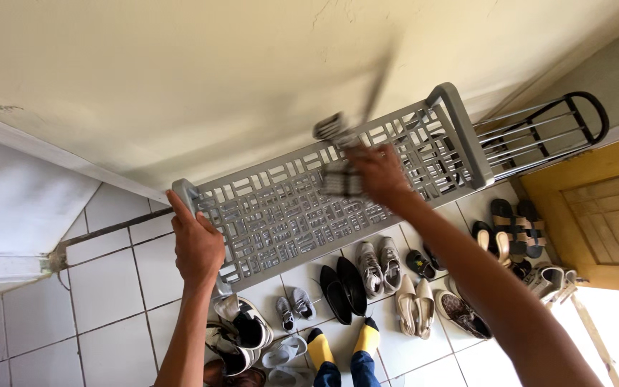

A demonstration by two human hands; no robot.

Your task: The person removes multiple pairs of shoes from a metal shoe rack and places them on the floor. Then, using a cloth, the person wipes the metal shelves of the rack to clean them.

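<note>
1. One cream wall [180, 72] fills the top of the view, and one white tiled floor [109, 301] lies below it.
2. One wooden door [610, 222] stands at the right edge.
3. One grey plastic rack [288, 208], its top a lattice of slots, stands against the wall above the shoes. One more rack [546, 132] of black metal bars stands just beside its right end.
4. Two bare arms reach up from the bottom of the view.
5. The left hand [196, 244] is clenched around the grey rack's left corner post.
6. The right hand [377, 172] is over the middle of the lattice, gripping a brush [342, 178] with a dark, blurred head pressed to the slots. A long thin blurred streak rises from it toward the wall; what it is cannot be told.
7. Shoes lie on the floor under and in front of the grey rack, roughly nine pairs: black flats [344, 287], grey trainers [379, 265], beige flats [415, 304], small grey shoes [295, 304], brown sandals [517, 226], and black-and-white trainers [241, 330] among them. The far-right ones overlap too much to count surely.
8. Two feet in yellow socks [342, 344] stand among the shoes.
</note>
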